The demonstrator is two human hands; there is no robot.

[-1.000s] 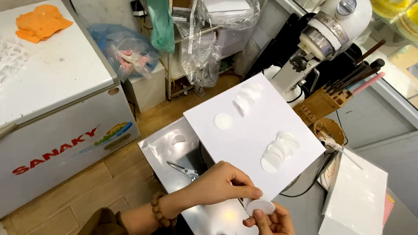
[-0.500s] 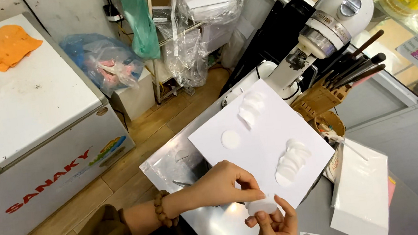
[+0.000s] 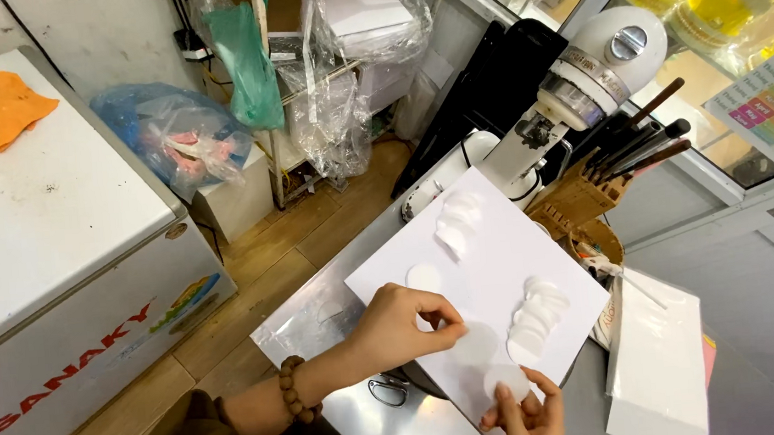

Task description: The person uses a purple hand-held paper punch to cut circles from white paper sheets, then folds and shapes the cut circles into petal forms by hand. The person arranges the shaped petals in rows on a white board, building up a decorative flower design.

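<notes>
On the white board (image 3: 492,264) lying across the steel counter (image 3: 394,429), both hands work thin white discs. Left hand (image 3: 404,322), wooden bead bracelet (image 3: 295,402) on the wrist, fingers curled and pinched on the edge of 1 translucent white disc (image 3: 475,344) lying flat near the board's front edge. Right hand (image 3: 527,414) pinches a 2nd white disc (image 3: 508,381) between thumb and fingertips, held just above the board's near corner. 1 single disc (image 3: 424,277) lies flat just past the left hand; a fanned row of discs (image 3: 532,312) sits to the right, another overlapped cluster (image 3: 456,221) at the far end. Scissors handle (image 3: 387,391) pokes out under the board edge.

Versus 0.5 s ago: left hand has moved off the right hand's disc and now grips its own disc on the board; right hand sits lower toward the frame edge. Stacks unchanged.

Stand mixer (image 3: 579,83) and knife block (image 3: 579,198) behind the board, white box (image 3: 661,362) at right, chest freezer (image 3: 50,262) at left.
</notes>
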